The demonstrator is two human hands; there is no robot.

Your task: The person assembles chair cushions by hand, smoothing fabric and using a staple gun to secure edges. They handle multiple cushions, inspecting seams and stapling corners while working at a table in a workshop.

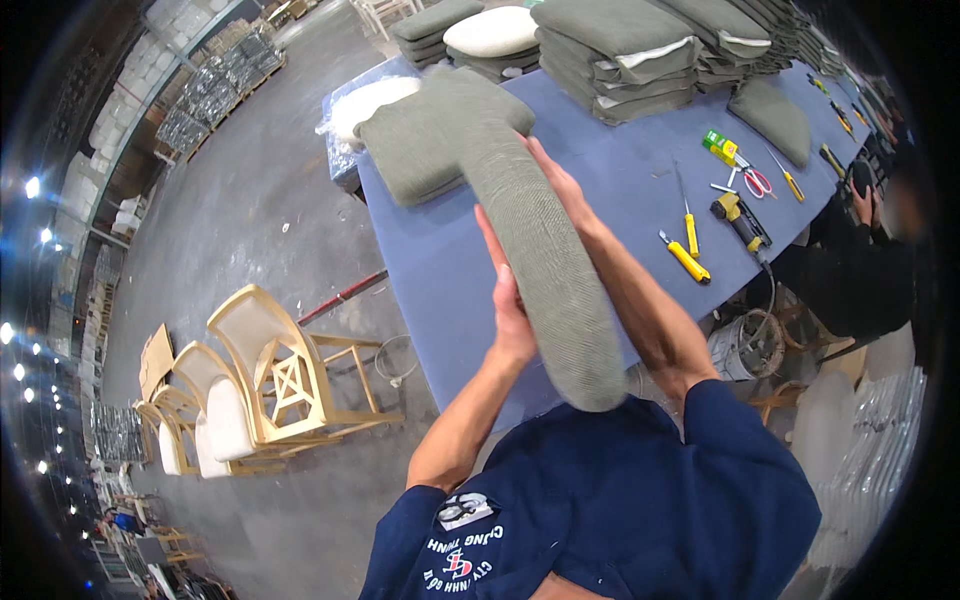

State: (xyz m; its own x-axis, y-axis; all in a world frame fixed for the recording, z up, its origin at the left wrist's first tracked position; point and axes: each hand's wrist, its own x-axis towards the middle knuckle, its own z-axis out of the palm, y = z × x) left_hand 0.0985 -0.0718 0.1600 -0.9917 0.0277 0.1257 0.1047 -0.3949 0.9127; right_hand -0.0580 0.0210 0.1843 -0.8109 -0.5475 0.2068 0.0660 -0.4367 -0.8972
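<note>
A grey-green upholstered cushion [550, 270] is held up on edge in front of me, its rounded side toward my chest. My left hand [512, 312] presses against its left face, the thumb and fingers stretched along the fabric. On the opposite face lies my right hand [562, 185], its fingers partly hidden behind the cushion. Beyond them, another grey-green cushion [415, 150] rests on the blue-topped table [420, 255], partly covered by the held one.
Stacked green cushions [620, 60] stand at the table's far side. To the right lie a yellow-handled cutter [685, 258], a screwdriver [691, 230], red scissors [757, 182] and a staple gun [742, 222]. Wooden chairs [285, 375] stand left. A person [850, 260] sits at right.
</note>
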